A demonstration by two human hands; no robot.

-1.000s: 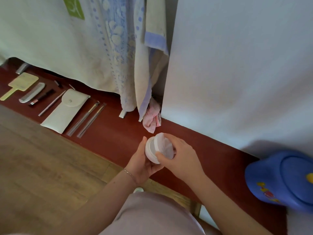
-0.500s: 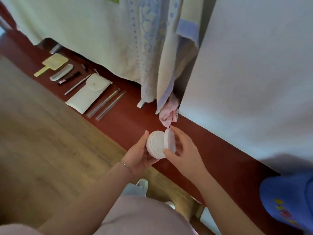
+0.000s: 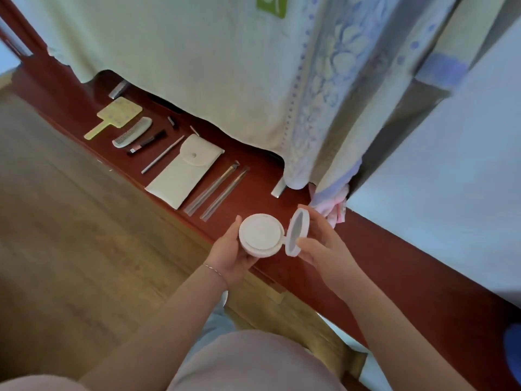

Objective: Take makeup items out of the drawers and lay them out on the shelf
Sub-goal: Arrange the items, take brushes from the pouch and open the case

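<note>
One compact (image 3: 260, 235), open, held by left hand (image 3: 231, 253) and right hand (image 3: 324, 244); two wrapped brushes (image 3: 218, 189) on red shelf (image 3: 394, 263)

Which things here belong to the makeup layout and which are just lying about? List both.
Job: compact held by left hand and right hand; pouch, comb, hand mirror, brushes, shelf.

Lying about: hanging towels, pink cloth.

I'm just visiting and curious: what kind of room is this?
Probably a bedroom or dressing corner at home. Pale patterned cloths hang over a dark red wooden shelf, where a white curved comb and a cream snap pouch are laid out.
</note>
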